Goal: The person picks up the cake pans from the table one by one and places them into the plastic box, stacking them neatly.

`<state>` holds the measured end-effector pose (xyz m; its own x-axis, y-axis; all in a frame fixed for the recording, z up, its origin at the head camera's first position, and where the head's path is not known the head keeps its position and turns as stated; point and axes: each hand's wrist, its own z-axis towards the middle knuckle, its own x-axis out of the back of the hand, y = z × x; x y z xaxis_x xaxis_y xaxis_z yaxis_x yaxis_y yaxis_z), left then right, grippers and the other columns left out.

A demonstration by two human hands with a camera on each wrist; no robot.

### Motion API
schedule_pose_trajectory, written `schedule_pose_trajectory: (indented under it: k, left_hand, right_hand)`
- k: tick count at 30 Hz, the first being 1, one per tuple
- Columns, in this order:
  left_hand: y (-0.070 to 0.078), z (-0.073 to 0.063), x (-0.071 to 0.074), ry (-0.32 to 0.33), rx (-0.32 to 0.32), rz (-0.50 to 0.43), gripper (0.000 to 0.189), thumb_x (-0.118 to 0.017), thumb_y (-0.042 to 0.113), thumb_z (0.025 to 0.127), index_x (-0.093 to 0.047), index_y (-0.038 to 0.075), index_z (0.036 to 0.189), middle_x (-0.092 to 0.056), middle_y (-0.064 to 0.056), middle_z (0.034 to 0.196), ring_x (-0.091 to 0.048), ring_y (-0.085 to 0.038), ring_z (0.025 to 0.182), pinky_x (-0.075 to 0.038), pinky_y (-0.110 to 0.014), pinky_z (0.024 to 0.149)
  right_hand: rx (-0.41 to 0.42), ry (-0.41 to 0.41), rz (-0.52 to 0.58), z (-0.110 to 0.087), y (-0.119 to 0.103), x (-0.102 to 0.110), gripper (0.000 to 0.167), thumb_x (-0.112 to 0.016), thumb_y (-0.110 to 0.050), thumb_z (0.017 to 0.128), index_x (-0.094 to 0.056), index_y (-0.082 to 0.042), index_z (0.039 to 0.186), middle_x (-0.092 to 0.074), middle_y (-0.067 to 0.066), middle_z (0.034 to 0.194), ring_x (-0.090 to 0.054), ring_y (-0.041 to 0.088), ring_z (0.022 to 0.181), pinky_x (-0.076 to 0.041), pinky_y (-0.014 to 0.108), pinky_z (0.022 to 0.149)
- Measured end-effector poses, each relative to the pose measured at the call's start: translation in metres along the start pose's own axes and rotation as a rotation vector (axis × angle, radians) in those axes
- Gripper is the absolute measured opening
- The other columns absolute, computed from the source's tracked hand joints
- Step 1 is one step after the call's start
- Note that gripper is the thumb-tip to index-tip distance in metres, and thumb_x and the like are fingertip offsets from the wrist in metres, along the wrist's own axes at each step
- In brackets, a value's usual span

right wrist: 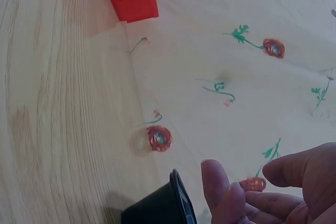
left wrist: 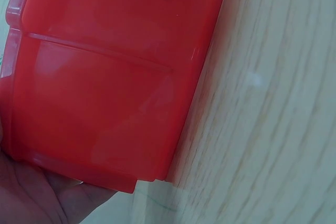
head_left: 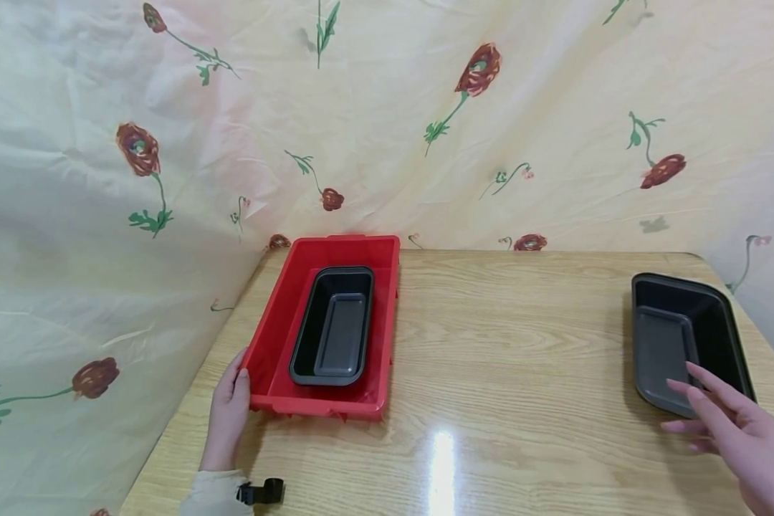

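Observation:
A red plastic tray (head_left: 387, 322) stands at the left of the table, with a dark loaf pan (head_left: 343, 337) lying inside it. My left hand (head_left: 231, 401) grips the tray by its near left corner, thumb over the rim. In the left wrist view the tray's red outer wall (left wrist: 105, 87) fills much of the picture, and the hand (left wrist: 37, 195) shows at its lower edge. A second dark loaf pan (head_left: 661, 344) sits at the far right. Over its near end is my right hand (head_left: 735, 430), fingers spread and loosely bent, holding nothing.
The wooden table (head_left: 516, 344) stretches between the red tray and the right-hand pan. Behind it and along the left side hangs a pale cloth (head_left: 374, 122) with a poppy print. A black strap device (head_left: 261, 491) is on the left wrist.

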<state>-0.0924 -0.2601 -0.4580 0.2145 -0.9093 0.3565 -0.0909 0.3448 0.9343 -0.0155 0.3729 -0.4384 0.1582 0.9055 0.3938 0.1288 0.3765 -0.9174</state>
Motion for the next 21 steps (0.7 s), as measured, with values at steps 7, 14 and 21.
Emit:
schedule_pose_trajectory:
  k: [7, 14, 21]
  left_hand:
    - [-0.001, 0.002, -0.001, 0.011, 0.011, 0.005, 0.047, -0.034, 0.025, 0.107, -0.033, 0.015, 0.153, -0.038, -0.013, 0.15, -0.041, -0.032, 0.129, -0.042, -0.008, 0.082]
    - [0.001, 0.003, -0.001, 0.005, 0.034, 0.005, 0.048, -0.034, 0.027, 0.107, -0.032, 0.019, 0.154, -0.036, -0.012, 0.151, -0.041, -0.031, 0.13, -0.045, -0.021, 0.089]
    - [0.001, 0.001, -0.001, 0.007, 0.041, -0.001, 0.048, -0.032, 0.027, 0.107, -0.03, 0.019, 0.154, -0.035, -0.011, 0.153, -0.039, -0.03, 0.131, -0.043, -0.031, 0.097]
  right_hand:
    - [0.002, 0.063, 0.002, -0.001, 0.008, 0.007, 0.054, -0.037, -0.024, 0.106, -0.016, -0.031, 0.156, -0.05, -0.045, 0.101, -0.066, 0.002, 0.064, -0.046, 0.025, 0.048]
    - [0.005, 0.098, 0.044, 0.0, 0.018, 0.018, 0.055, -0.036, -0.024, 0.107, -0.013, -0.031, 0.156, -0.048, -0.047, 0.098, -0.065, -0.002, 0.061, -0.045, 0.023, 0.045]
    - [0.097, 0.112, 0.265, -0.001, 0.035, 0.029, 0.051, -0.036, -0.015, 0.106, -0.026, -0.034, 0.153, -0.058, -0.04, 0.102, -0.066, -0.002, 0.062, -0.044, 0.02, 0.043]
